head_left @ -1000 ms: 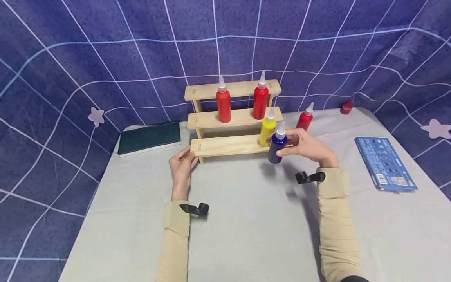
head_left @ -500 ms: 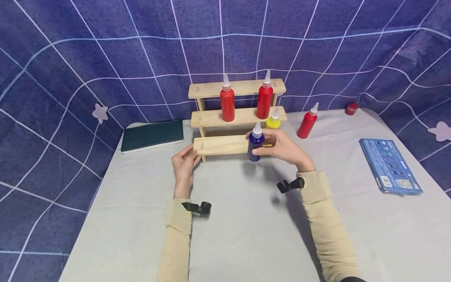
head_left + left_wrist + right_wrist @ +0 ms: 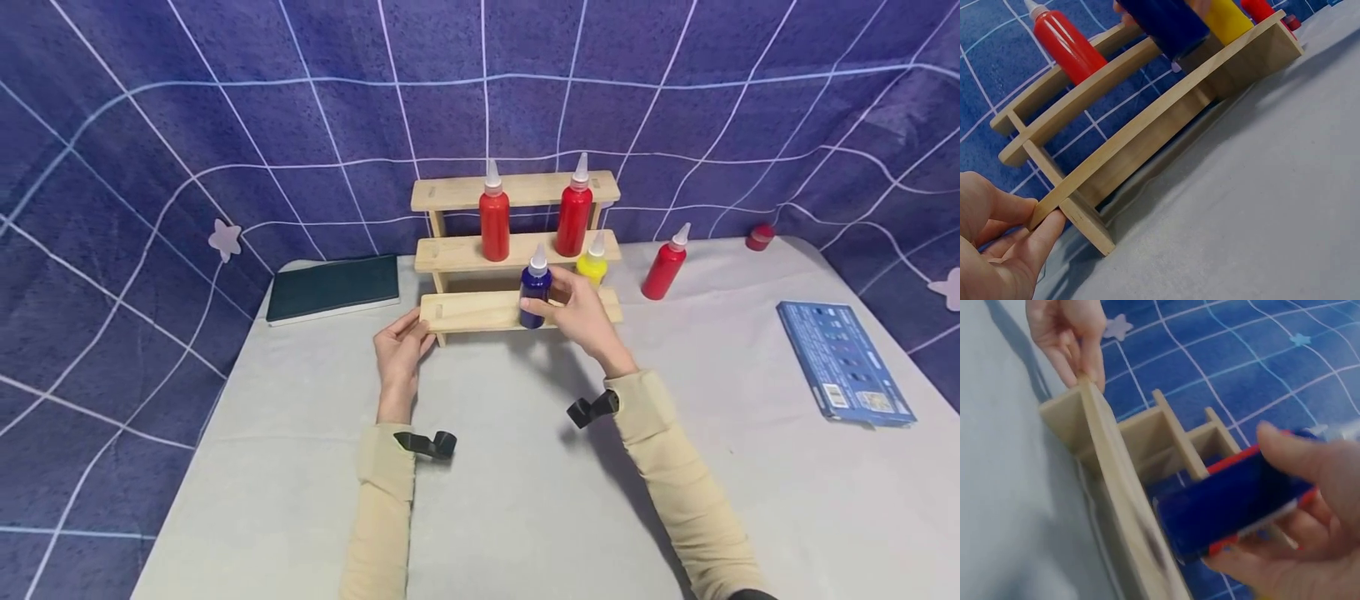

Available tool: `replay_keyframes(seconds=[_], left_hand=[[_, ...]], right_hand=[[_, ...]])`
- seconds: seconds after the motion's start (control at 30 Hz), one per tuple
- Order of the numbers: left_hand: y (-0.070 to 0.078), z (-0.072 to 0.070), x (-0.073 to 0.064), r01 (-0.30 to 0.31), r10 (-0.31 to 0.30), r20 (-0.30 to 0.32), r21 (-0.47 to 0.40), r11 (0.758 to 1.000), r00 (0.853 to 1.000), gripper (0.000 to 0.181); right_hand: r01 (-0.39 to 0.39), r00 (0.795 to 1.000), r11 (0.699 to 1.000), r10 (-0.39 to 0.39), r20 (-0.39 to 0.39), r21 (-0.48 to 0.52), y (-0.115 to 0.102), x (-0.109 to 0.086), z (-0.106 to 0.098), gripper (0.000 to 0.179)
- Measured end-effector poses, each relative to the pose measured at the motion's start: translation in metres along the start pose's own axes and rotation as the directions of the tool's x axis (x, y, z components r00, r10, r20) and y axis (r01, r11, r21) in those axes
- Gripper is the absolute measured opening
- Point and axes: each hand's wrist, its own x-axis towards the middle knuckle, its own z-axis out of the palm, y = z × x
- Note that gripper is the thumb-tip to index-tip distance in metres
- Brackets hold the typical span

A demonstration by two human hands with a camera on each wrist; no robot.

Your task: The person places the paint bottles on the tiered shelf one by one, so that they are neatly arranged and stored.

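Note:
A three-tier wooden display rack stands on the table. My left hand pinches the left end of its lowest shelf, fingers and thumb at the corner. My right hand grips a dark blue squeeze bottle with a white nozzle, upright at the lowest shelf; in the left wrist view, the bottle's base appears just above the board. Behind my right hand, a yellow bottle on that shelf is partly hidden. Two red bottles, one left and one right, stand on the middle shelf.
Another red bottle stands on the table to the rack's right. Farther right are a small red cap-like container and a flat blue box. A dark green book lies at the left. A blue gridded cloth hangs behind.
My right hand has carried the blue bottle leftward from the right end of the rack, then back over the lowest shelf. My left hand keeps its pinch on the shelf end.

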Motion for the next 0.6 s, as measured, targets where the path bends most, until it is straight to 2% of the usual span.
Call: replay_keyframes(seconds=[0.1, 0.2, 0.4, 0.6], left_hand=[[-0.001, -0.002, 0.001, -0.005, 0.005, -0.004, -0.001, 1.0, 1.0, 0.036], [-0.003, 0.0, 0.002, -0.003, 0.004, -0.002, 0.006, 1.0, 1.0, 0.036], [-0.002, 0.0, 0.002, 0.001, -0.001, 0.005, 0.006, 1.0, 1.0, 0.037], [-0.003, -0.002, 0.003, 0.001, -0.001, -0.004, 0.011, 1.0, 1.0, 0.037]], right_hand=[[-0.031, 0.997, 1.0, 0.031, -0.07, -0.004, 0.002, 0.004, 0.005, 0.047], [-0.047, 0.993, 0.999, 0.048, -0.105, 0.012, 0.006, 0.005, 0.006, 0.05], [-0.04, 0.99, 0.999, 0.04, -0.133, -0.001, 0.01, 0.008, 0.007, 0.051], [-0.034, 0.992, 0.999, 0.033, -0.124, -0.002, 0.013, 0.01, 0.01, 0.052]])
